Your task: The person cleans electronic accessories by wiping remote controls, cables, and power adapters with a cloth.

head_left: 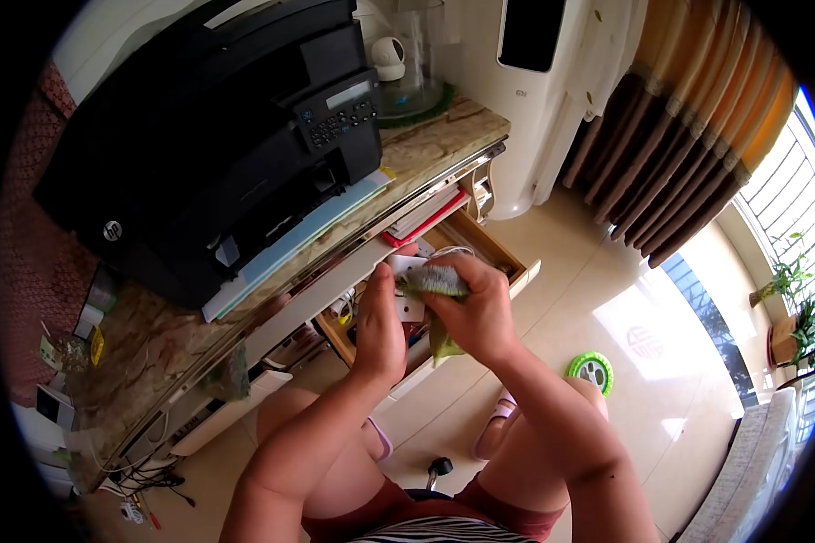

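Over an open drawer (pixel 493 242), my two hands are close together. My right hand (pixel 482 303) is closed around a bunched grey and green cloth (pixel 437 279), and a green end hangs below the fingers. My left hand (pixel 380 330), its thumb pointing up, grips a white flat object (pixel 409 309) with small dark marks. The cloth lies against this object and covers part of it; its exact kind is unclear. Cables and small items lie in the drawer beneath, partly hidden by my hands.
A black printer (pixel 217 154) stands on the marble-patterned cabinet top (pixel 466 127), paper under its front. A red-edged folder (pixel 426 217) lies on a shelf above the drawer. A green-rimmed wheel (pixel 590 373) is on the floor at right. Loose cables (pixel 158 475) lie lower left.
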A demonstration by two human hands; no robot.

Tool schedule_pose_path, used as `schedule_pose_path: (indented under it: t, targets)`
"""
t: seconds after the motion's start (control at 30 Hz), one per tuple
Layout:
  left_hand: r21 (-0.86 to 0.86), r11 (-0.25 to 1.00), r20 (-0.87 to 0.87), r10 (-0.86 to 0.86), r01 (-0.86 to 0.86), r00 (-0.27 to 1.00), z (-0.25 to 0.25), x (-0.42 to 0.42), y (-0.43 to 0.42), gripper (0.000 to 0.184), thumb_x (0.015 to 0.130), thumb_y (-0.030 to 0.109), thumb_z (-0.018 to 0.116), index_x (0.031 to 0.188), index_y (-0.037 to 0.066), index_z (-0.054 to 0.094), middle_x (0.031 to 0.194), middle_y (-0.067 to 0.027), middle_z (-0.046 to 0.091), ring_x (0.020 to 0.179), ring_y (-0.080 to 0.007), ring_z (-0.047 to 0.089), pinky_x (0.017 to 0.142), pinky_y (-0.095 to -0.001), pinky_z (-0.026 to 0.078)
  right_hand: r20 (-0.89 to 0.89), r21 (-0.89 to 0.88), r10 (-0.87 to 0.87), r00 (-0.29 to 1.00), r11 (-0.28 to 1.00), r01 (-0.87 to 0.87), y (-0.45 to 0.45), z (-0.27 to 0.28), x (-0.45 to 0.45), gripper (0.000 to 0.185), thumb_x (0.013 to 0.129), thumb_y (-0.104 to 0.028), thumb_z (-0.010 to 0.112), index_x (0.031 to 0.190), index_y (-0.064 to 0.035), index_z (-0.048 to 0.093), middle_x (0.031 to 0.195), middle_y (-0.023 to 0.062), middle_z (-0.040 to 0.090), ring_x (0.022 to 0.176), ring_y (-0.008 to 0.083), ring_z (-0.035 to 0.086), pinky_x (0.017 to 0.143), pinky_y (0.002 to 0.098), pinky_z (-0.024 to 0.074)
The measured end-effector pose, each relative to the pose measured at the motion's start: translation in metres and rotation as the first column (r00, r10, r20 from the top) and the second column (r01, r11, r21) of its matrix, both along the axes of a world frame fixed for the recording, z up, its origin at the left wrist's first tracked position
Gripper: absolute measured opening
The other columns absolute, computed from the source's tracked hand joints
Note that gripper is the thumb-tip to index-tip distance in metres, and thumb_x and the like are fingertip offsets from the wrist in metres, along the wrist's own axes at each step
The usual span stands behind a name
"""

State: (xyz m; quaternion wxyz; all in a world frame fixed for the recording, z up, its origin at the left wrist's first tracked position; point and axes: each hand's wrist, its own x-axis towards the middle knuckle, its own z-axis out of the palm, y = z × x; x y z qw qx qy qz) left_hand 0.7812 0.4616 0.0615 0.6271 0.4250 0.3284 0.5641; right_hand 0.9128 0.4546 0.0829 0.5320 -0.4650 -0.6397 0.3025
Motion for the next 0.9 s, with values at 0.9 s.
schedule_pose_path:
  t: [0.9]
  targets:
    - [-0.026, 0.973, -0.244, -0.229, 0.23, 0.942, 0.002, -0.002, -0.007, 0.04, 0.103, 0.037, 0.032, 0.103, 0.004, 0.055, 0.087, -0.0047, 0.059, 0.074, -0.0105, 0.055, 0.065, -0.0258, 0.046, -0.025, -0.101, -0.156, 0.988, 0.983, 0.152, 0.006, 0.019, 0.015, 0.017, 0.078, 0.0, 0.07, 0.094, -0.0011, 0.063, 0.085, 0.007, 0.067, 0.079, 0.01, 0.061, 0.072, 0.0261, 0.0495]
